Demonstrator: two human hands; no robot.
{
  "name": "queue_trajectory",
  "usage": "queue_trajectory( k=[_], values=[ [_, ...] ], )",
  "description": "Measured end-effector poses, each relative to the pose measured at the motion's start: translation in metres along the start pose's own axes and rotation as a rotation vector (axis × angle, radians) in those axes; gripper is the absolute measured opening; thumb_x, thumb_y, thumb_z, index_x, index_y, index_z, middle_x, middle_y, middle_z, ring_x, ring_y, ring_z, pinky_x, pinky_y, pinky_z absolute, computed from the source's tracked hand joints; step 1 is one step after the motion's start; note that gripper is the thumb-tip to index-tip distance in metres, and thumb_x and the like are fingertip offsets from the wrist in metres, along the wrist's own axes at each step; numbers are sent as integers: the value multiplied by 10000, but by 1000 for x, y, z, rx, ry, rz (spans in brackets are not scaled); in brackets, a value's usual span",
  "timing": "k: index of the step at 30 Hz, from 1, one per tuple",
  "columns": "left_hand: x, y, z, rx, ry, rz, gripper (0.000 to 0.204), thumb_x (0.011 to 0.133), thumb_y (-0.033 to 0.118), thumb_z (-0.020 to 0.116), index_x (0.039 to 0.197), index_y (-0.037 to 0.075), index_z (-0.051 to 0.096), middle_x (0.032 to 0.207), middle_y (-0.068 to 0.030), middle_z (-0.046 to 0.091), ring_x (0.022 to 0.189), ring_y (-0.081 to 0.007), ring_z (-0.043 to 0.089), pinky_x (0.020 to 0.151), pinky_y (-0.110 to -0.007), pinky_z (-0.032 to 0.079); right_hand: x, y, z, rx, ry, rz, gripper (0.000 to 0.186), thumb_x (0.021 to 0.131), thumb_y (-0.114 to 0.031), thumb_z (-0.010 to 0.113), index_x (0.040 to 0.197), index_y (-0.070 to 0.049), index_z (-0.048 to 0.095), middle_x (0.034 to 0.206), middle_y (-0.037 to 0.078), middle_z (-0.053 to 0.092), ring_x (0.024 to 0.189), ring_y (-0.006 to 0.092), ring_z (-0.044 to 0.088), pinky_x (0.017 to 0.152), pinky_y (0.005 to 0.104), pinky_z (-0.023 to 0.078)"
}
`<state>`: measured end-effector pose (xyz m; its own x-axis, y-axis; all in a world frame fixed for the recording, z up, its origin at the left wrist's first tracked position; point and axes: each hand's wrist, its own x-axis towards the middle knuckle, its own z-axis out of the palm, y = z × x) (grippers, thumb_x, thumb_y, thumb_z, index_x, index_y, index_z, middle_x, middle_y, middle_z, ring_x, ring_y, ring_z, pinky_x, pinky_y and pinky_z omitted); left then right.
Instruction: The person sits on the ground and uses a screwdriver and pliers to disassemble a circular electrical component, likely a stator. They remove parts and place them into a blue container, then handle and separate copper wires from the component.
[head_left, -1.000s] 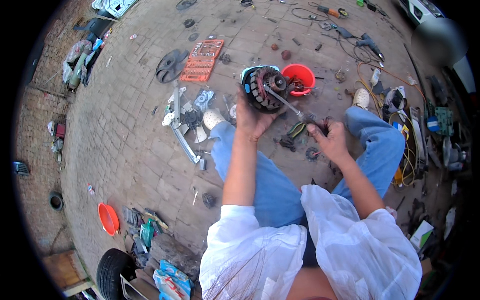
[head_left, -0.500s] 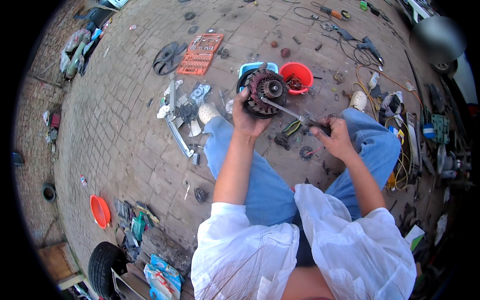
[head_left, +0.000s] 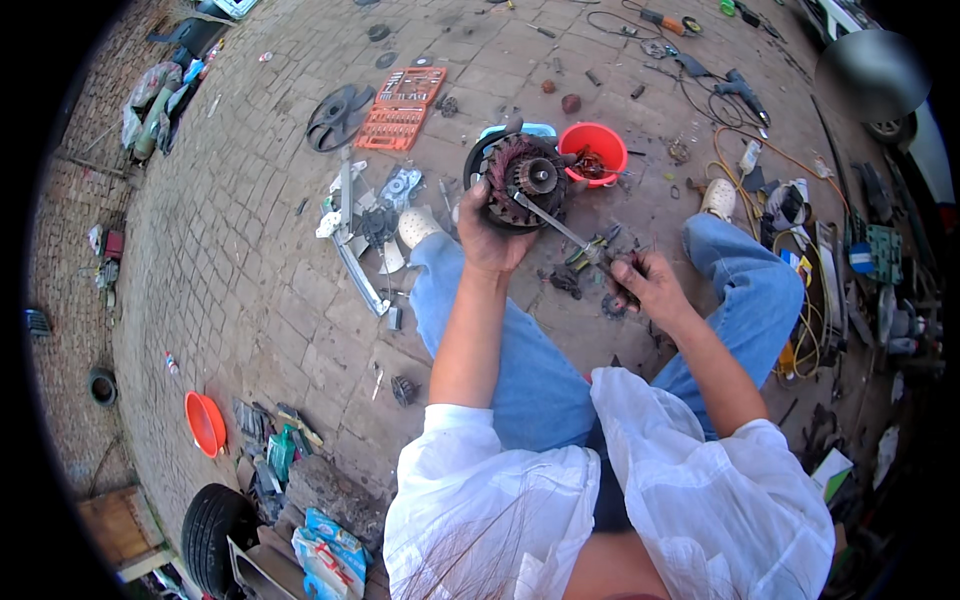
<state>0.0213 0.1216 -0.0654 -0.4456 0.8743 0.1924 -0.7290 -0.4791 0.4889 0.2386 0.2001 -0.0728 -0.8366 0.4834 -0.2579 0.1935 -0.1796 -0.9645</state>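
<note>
My left hand (head_left: 485,235) is closed around a round, dark electric motor part (head_left: 538,177), with reddish windings and a ridged cylinder in its centre, held up off the ground. Gripped in my right hand (head_left: 648,282) is a screwdriver (head_left: 562,231) with a long metal shaft. Its tip meets the windings just below and left of the central cylinder; whether it is wedged in or only touching, I cannot tell. Pliers (head_left: 592,250) lie on the ground behind the shaft, partly hidden. A light blue container (head_left: 541,130) shows behind the motor part.
A red bucket (head_left: 622,160) with copper-coloured scraps stands just beyond the motor part. An orange socket set case (head_left: 388,128) and a black fan (head_left: 336,118) lie farther left. Loose metal and plastic parts are by my left foot. Cables and a drill (head_left: 741,95) lie far right.
My right hand has moved left and slightly down, so the screwdriver slants more steeply. The motor part has shifted a little left in my left hand.
</note>
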Motion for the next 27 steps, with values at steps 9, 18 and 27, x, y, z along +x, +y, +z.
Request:
queue_trajectory(
  k=[9, 18, 27],
  values=[
    [1, 2, -6, 13, -8, 27, 842, 804, 515, 596, 1437, 31, 321, 1398, -225, 426, 1289, -409, 425, 1081, -555, 345, -3, 6, 21, -1, 87, -64, 440, 914, -416, 619, 737, -15, 583, 609, 35, 549, 494, 77, 487, 442, 229, 360],
    [-2, 1, -3, -69, 103, 81, 682, 854, 434, 567, 1382, 36, 400, 1282, -159, 536, 1166, -309, 546, 992, -477, 458, -9, -6, 43, 145, 100, 96, 460, 943, -407, 583, 705, -14, 575, 591, 15, 529, 479, 68, 458, 431, 238, 348],
    [-5, 9, -8, 83, -85, 67, 1040, 692, 670, 685, 1458, 81, 302, 1449, -217, 369, 1365, -428, 297, 1111, -659, 186, -14, -2, 52, 154, 86, 73, 523, 952, -459, 545, 656, -28, 546, 554, 12, 508, 441, 65, 435, 412, 243, 324]
  ],
)
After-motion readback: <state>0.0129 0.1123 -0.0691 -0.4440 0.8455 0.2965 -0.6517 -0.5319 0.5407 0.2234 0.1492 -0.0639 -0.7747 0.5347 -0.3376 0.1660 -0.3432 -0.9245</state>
